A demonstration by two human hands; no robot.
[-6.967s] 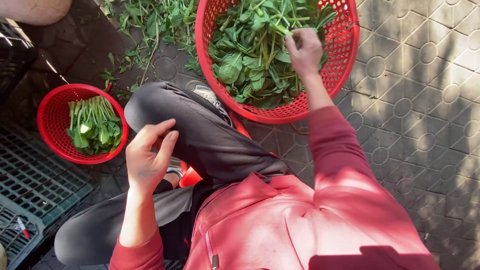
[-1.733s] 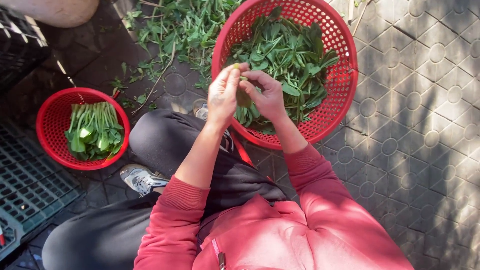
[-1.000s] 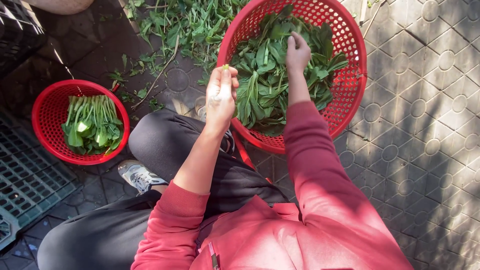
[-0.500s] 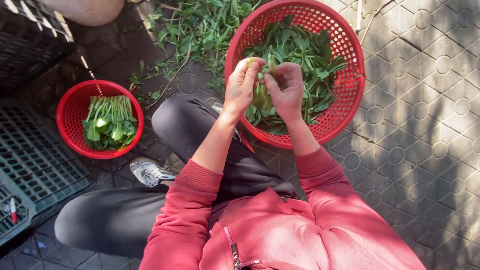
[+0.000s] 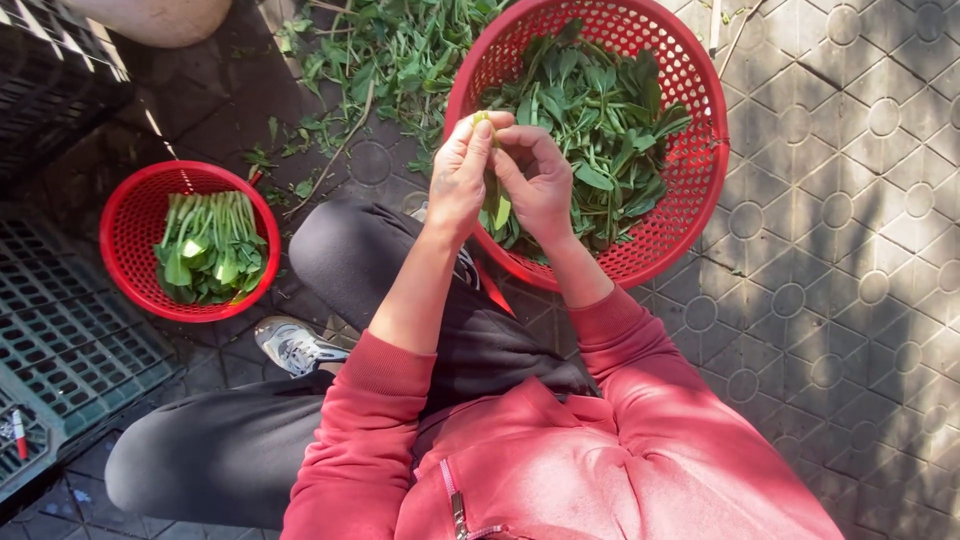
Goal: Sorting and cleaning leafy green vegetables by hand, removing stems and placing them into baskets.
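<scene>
While both pinch it, green stem hangs between left hand and right hand.

Outdoor paved yard: patterned paving tiles, plastic crates, scattered leaf trimmings.

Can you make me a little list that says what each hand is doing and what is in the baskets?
left hand: pinches the top of a green stalk over the big basket
right hand: fingers on the same green stalk
big red basket: loose green leaves, piled up
small red basket: trimmed greens lying side by side
ground scraps: leaves and stems scattered on the paving
crate: dark plastic grid beside the small basket
shoe: grey, under the bent leg
</scene>
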